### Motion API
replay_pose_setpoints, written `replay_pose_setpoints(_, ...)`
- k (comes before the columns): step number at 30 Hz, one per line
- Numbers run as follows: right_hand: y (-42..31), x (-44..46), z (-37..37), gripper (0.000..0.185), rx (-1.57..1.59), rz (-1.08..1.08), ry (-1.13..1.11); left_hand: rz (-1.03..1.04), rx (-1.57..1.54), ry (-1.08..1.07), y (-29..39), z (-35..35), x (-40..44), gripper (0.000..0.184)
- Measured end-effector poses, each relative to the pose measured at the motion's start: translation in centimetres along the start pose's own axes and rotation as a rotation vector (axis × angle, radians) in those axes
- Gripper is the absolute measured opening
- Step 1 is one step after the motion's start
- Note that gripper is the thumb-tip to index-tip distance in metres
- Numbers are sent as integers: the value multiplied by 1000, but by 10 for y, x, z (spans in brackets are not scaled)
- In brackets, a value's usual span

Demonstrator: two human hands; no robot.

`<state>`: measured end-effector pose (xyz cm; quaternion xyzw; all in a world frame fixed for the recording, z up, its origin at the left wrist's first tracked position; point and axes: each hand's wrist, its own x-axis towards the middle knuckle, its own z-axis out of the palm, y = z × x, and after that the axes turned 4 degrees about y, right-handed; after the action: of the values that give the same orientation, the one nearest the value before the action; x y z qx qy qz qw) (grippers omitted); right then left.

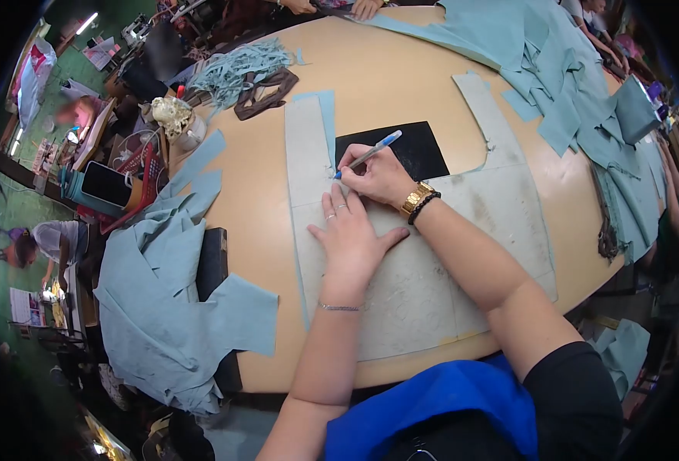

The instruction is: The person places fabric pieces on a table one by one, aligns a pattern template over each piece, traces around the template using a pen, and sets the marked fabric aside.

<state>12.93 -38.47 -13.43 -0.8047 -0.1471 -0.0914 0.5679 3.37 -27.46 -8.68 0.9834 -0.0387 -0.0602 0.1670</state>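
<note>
A large pale grey pattern piece (401, 307) with a deep notch at its far side lies on light blue fabric (328, 115), whose edges peek out around it. My left hand (351, 234) is spread flat on the pattern, fingers pointing at the notch's left corner. In my right hand (381, 178) is a pen (378, 147) with a blue cap on its upper end. The pen's lower end meets the notch's edge, just past my left fingertips. Inside the notch sits a black flat board (424, 146), partly covered by my right hand.
Piled blue fabric (155, 292) hangs over the table's left side, and more fabric (539, 46) spreads across the far right. Fabric strips (239, 69) and a dark brown piece (266, 94) lie at the far left. Another person's hands (366, 8) rest at the table's far edge.
</note>
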Motion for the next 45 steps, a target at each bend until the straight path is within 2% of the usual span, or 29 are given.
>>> replay_pose_setpoints(8, 2, -1, 2, 15, -5, -38, 27, -19, -10, 8, 2, -2, -2, 111)
replay_pose_setpoints(13, -11, -7, -21, 13, 43, -39, 14, -2, 15, 20, 4, -2, -2, 108)
replay_pose_setpoints(16, 1, -22, -71, 8, 128, 41, 220, -20, 33, -18, 6, -3, -4, 108)
replay_pose_setpoints(18, 18, -37, -125, 9, 204, 223, 327, -24, 32, -15, 7, -4, -4, 108)
replay_pose_setpoints(20, 52, -52, -179, 6, -69, 74, 480, -27, 36, -16, 6, -2, -4, 107)
replay_pose_setpoints(22, 60, -70, -214, 7, -54, 89, 542, -27, 33, -10, 6, -2, -4, 106)
replay_pose_setpoints(25, 73, -85, -229, 9, 12, 168, 560, -25, 19, -3, 7, -1, -4, 105)
replay_pose_setpoints(33, 66, -89, -226, 14, -197, 189, 438, -12, -12, -2, 13, -6, -7, 106)
replay_pose_setpoints(42, 63, -89, -227, 15, -251, 160, 374, 6, 64, -6, 17, 0, -7, 90)
replay_pose_setpoints(45, 59, -83, -233, 13, -115, 249, 455, 32, 63, -12, 14, 0, -7, 87)
